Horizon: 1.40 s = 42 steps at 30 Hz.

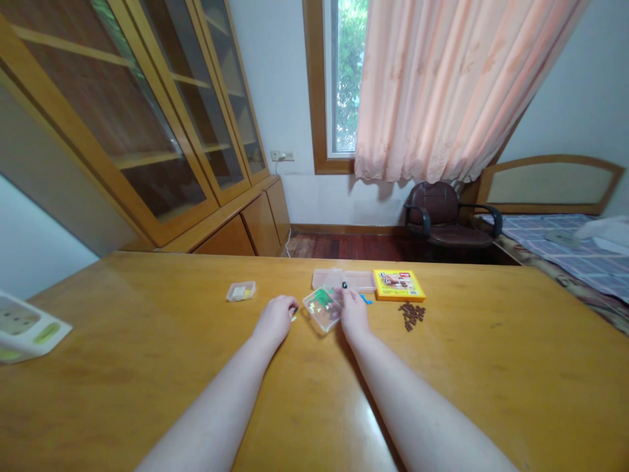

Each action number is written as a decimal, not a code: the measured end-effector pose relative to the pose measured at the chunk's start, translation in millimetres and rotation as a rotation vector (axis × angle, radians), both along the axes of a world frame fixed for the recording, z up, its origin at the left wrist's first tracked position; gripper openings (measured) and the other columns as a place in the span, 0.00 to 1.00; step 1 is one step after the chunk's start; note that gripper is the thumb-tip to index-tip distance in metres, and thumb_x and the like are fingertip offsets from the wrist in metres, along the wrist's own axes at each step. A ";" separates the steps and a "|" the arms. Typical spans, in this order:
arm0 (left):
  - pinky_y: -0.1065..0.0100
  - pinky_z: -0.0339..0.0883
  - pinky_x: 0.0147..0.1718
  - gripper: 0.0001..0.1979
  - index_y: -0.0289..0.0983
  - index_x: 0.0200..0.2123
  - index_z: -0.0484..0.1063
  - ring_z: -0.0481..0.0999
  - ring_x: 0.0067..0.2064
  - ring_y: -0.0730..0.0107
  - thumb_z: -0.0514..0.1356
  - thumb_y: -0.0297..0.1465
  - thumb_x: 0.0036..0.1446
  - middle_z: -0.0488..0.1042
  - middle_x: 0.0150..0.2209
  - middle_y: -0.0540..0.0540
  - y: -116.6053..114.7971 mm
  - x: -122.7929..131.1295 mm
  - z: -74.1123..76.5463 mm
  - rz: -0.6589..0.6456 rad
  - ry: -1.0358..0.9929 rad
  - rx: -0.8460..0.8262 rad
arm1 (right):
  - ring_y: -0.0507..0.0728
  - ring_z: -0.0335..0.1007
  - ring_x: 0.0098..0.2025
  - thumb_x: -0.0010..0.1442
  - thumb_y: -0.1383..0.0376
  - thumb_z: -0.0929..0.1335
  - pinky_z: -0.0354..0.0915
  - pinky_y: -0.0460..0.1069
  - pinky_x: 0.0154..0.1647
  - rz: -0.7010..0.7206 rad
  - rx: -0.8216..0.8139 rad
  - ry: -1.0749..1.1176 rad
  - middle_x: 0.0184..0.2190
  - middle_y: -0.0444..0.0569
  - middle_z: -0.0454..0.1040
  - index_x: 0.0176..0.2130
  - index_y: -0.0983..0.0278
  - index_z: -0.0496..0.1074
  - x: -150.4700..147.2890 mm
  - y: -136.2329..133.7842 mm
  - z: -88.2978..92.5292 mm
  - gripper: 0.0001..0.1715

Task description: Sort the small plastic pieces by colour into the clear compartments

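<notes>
My right hand point(354, 313) grips the right edge of a clear plastic box point(322, 326), which is tilted above the table. Green pieces and a few pale yellow ones show inside it. To the left of the box, my left hand point(276, 318) is low at the tabletop with its fingers curled together. Small pale yellow pieces point(293, 319) lie by its fingertips; what the fingers pinch, if anything, is too small to tell. Partly behind my right hand are blue pieces point(365, 299).
A flat clear plastic case point(361, 280) lies beyond the box, beside a yellow package point(399, 286). Brown pieces point(411, 314) are heaped before it. A small clear container point(240, 292) sits at left, and a white object with sockets point(29, 328) at the far left of the wooden table point(147, 341).
</notes>
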State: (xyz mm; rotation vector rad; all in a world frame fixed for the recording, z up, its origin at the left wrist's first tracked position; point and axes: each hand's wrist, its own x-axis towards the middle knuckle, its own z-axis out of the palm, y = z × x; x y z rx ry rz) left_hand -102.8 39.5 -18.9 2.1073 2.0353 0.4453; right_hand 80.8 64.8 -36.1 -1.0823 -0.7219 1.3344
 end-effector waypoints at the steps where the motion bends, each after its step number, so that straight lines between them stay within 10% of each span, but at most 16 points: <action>1: 0.68 0.64 0.41 0.10 0.38 0.34 0.76 0.73 0.40 0.65 0.54 0.26 0.55 0.76 0.36 0.45 0.3 -0.4 -0.5 0.004 0.000 0.002 | 0.56 0.71 0.26 0.47 0.50 0.65 0.63 0.47 0.20 0.005 -0.003 -0.003 0.26 0.49 0.75 0.31 0.65 0.71 0.2 -0.2 0.4 0.21; 15: 0.66 0.64 0.49 0.12 0.37 0.39 0.74 0.72 0.45 0.66 0.52 0.27 0.57 0.75 0.41 0.45 -8.8 4.6 15.8 0.033 -0.165 0.325 | 0.56 0.70 0.22 0.49 0.50 0.65 0.60 0.47 0.18 0.039 -0.048 -0.045 0.26 0.48 0.76 0.31 0.64 0.72 -1.5 -2.2 3.4 0.20; 24: 0.62 0.62 0.54 0.14 0.42 0.47 0.71 0.69 0.51 0.67 0.51 0.32 0.61 0.73 0.48 0.46 -25.6 25.3 16.0 -0.413 -0.188 0.253 | 0.55 0.69 0.28 0.46 0.52 0.68 0.65 0.48 0.27 0.050 0.069 -0.031 0.26 0.47 0.74 0.27 0.64 0.72 -2.7 -3.4 0.8 0.17; 32: 0.58 0.60 0.52 0.17 0.35 0.50 0.69 0.67 0.52 0.58 0.50 0.32 0.60 0.70 0.51 0.39 -9.1 8.0 13.3 0.145 0.084 0.119 | 0.53 0.66 0.22 0.45 0.50 0.68 0.62 0.47 0.21 0.061 -0.013 -0.016 0.25 0.46 0.74 0.29 0.64 0.71 -2.7 -2.9 1.3 0.20; 42: 0.67 0.61 0.45 0.10 0.40 0.40 0.73 0.70 0.45 0.64 0.55 0.30 0.57 0.73 0.41 0.44 -6.1 5.0 3.7 0.019 0.122 -0.026 | 0.54 0.68 0.22 0.45 0.49 0.68 0.60 0.47 0.20 0.068 -0.016 -0.015 0.26 0.46 0.75 0.30 0.64 0.72 -3.4 -2.3 -2.1 0.21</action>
